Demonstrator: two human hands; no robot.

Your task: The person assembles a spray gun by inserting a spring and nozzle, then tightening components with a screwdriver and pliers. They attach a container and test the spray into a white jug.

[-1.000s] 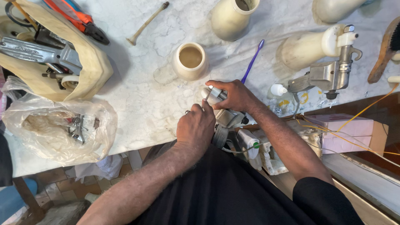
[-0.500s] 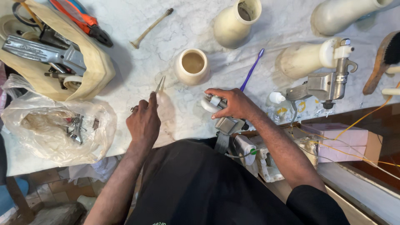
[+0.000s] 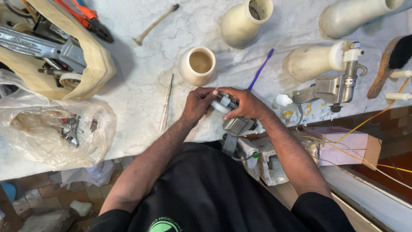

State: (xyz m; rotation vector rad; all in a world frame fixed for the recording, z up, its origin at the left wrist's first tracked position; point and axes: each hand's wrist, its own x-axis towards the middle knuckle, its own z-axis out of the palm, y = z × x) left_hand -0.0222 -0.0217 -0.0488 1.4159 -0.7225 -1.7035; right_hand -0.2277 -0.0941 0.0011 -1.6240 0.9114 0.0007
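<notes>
Gripping small white-and-metal fitting (image 3: 223, 104) together: left hand (image 3: 196, 104) and right hand (image 3: 244, 103), both clenched on it, just below cream cup (image 3: 198, 65) on marble tabletop (image 3: 141, 64); screwdriver (image 3: 165, 103) left of cup

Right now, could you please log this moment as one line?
left hand: on white fitting | right hand: gripping fitting | screwdriver: lying on marble table

White marble worktop (image 3: 141, 77) (tiled floor (image 3: 30, 202))

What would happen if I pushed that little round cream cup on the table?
The cream cup would probably slide rather than tip: it looks squat and wide. It seems thick-walled, so likely heavy for its size. The marble table looks smooth, and a fall might chip it.
</notes>
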